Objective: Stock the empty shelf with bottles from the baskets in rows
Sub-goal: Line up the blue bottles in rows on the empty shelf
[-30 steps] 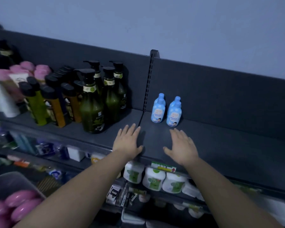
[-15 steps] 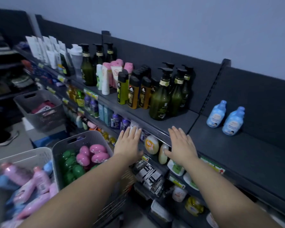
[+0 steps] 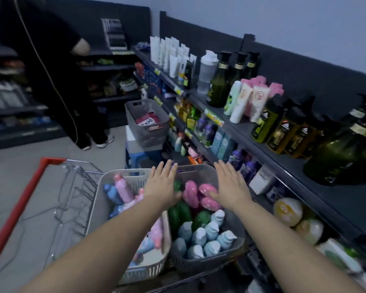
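Two baskets sit side by side in a shopping cart (image 3: pixel 51 160) below me. The grey basket (image 3: pixel 199 169) on the right holds pink bottles (image 3: pixel 190 193), green bottles (image 3: pixel 183 212) and light blue bottles (image 3: pixel 207 235). The white basket (image 3: pixel 97 199) on the left holds pink and blue bottles (image 3: pixel 123 188). My left hand (image 3: pixel 162 185) hovers flat over the gap between the baskets, fingers straight. Over the grey basket, my right hand (image 3: pixel 230 186) is spread flat above the pink bottles. Neither hand holds anything. The empty shelf section is out of view.
The stocked shelf (image 3: pixel 241 125) runs along the right with dark green pump bottles (image 3: pixel 338 157), tubes and amber bottles. Another grey basket (image 3: pixel 146 121) stands on a stool further down the aisle. A person in black (image 3: pixel 57 81) stands at the far left.
My view has swung left and down from the shelf with two blue bottles to the cart. Both hands left the shelf edge and now hover over the baskets.
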